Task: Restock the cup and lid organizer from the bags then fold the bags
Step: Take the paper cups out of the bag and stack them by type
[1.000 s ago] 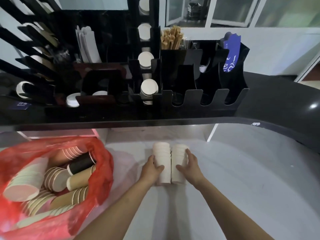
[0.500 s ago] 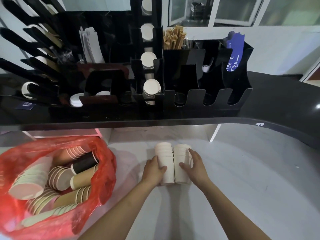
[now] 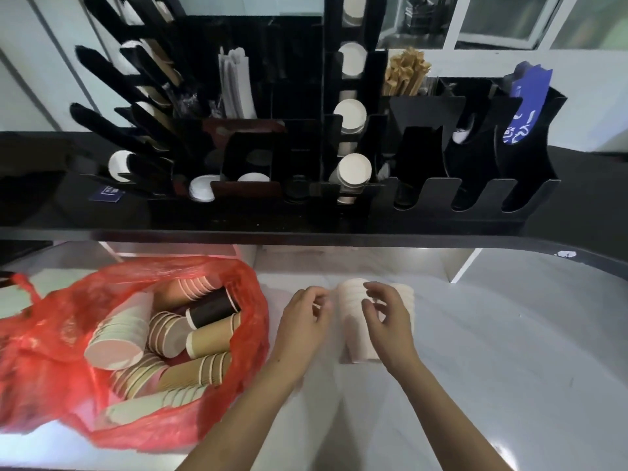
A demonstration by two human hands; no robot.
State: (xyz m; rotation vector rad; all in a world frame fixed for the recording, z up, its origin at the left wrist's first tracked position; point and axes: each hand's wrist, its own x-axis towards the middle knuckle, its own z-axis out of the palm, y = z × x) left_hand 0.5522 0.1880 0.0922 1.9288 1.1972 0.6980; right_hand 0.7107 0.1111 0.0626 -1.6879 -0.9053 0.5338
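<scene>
- Organizer (image 3: 373, 205) of rigid black panels stands on the raised black ledge, its right-hand slots mostly bare; stiff, narrow slot walls could catch a cup rim and jam a stack fed in at a slant.
- Red bag (image 3: 44, 351), thin and crinkly, slumps open on the pale worktop (image 3: 509, 368) at left, holding ribbed kraft, black and white cup stacks; it could sag and spill them.
- White cup stacks (image 3: 353, 321), two nested paper columns, stand side by side between the hands; light and tall, they could topple at a nudge.
- Left hand (image 3: 304, 317) is loosely curled just beside them, seemingly holding nothing.
- Right hand (image 3: 387, 317) hovers curled over the stacks; contact is unclear.
</scene>
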